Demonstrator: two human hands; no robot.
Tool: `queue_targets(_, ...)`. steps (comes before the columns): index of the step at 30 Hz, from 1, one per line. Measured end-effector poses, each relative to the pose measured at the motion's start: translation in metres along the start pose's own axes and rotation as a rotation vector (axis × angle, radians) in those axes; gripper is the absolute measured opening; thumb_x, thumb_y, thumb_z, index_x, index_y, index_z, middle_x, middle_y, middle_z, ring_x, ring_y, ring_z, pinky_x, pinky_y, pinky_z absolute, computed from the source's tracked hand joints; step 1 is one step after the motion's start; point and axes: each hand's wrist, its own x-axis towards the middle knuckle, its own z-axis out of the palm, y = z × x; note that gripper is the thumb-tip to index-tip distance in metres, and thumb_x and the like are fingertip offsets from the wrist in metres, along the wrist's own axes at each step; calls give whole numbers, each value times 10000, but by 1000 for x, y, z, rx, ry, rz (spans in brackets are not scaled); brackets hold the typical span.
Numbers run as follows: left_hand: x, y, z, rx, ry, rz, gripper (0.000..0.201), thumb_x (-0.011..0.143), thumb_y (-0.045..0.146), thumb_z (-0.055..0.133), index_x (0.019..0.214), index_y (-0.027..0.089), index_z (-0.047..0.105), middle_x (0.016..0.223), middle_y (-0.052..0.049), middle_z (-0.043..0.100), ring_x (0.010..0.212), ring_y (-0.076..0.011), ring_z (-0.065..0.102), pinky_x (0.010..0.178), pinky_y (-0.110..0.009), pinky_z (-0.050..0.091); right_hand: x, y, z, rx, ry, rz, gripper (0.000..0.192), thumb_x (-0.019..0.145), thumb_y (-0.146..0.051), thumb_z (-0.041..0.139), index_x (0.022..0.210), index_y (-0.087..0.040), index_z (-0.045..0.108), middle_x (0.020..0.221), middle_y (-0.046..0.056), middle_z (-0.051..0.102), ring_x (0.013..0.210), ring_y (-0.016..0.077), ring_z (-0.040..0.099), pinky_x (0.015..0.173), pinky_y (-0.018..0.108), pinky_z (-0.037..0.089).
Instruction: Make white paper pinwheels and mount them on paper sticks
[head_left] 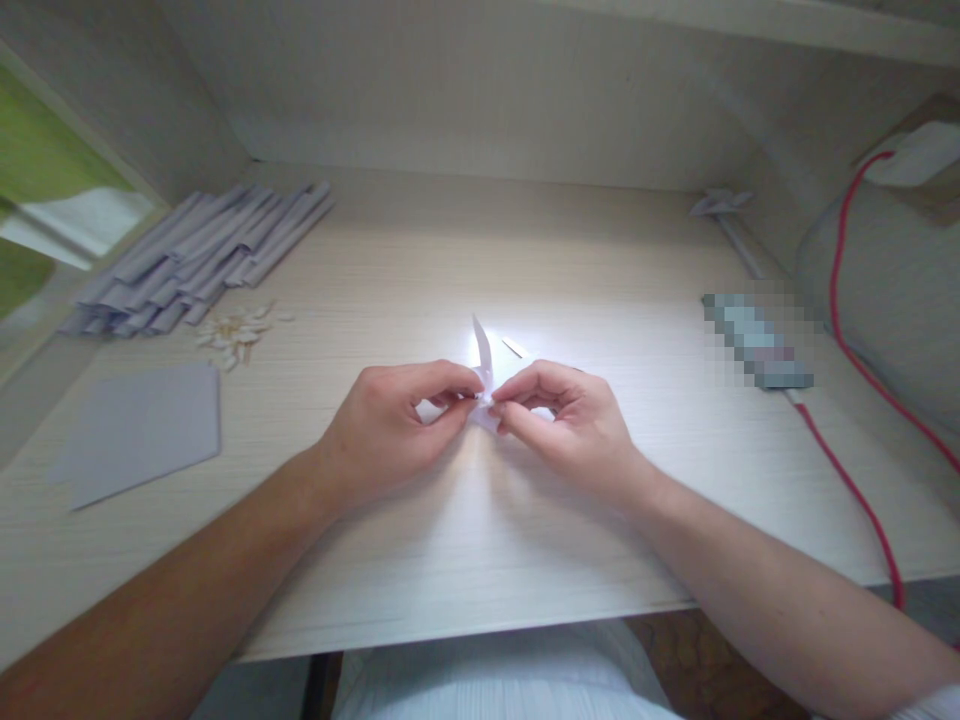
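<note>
My left hand [409, 410] and my right hand [566, 415] meet at the middle of the desk, fingertips nearly touching. Between them is a white paper pinwheel [482, 342], with one pointed blade standing up. My left thumb and forefinger pinch it from the left, and my right thumb and forefinger close on its centre from the right. A tiny white bit shows at the fingertips, too small to name. Both hands partly hide the lower blades. Bright light falls just behind them.
Rolled paper tubes [202, 250] lie piled at the back left, with small white pieces [236, 332] in front. Paper sheets [146, 430] lie nearer me. Back right are a pinwheel on a stick [724, 205], a blurred-out phone-like device [761, 340] and a red cable [855, 490].
</note>
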Motion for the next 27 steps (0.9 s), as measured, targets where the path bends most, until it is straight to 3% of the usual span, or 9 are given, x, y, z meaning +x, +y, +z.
queue_targets(19, -1, -4, 0, 106, 9, 13, 174, 911, 159, 640, 1020, 232, 752, 917, 9, 812, 785, -136, 744, 683, -210, 527, -2, 0, -1, -2, -66, -50, 89, 911, -257, 694, 955, -196, 741, 880, 45, 809, 808, 196, 787, 760, 318, 626)
queue_targets(27, -1, -4, 1, 183, -18, 56, 192, 919, 145, 607, 1021, 236, 742, 909, -6, 809, 752, -162, 739, 657, -259, 504, -1, 0, 0, 97, -55, 40, 101, 901, -267, 738, 950, -180, 749, 886, 54, 806, 801, 200, 783, 771, 323, 625)
